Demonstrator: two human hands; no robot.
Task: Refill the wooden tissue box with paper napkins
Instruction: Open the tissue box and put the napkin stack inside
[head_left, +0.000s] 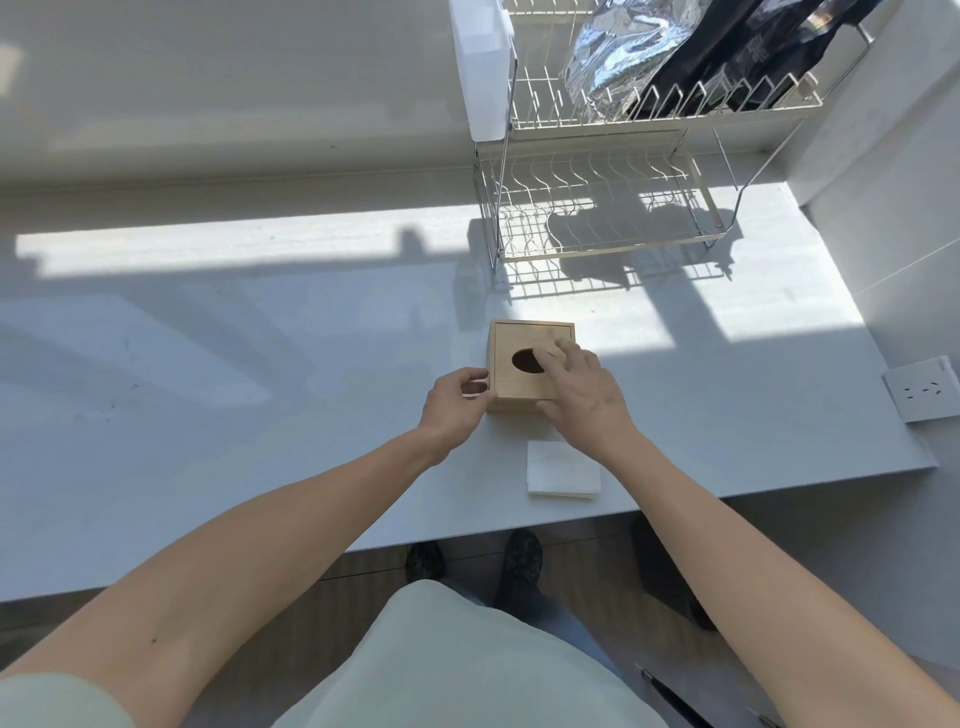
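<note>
**Head view: box closed, napkins waiting**

Head view shows the wooden tissue box standing on the bench, lid on, its oval slot dark and apparently empty. The left hand pinches the box's left edge; the right hand rests loosely spread on its top. 1 stack of paper napkins lies just beside it, untouched. Opening and filling remain.
</note>
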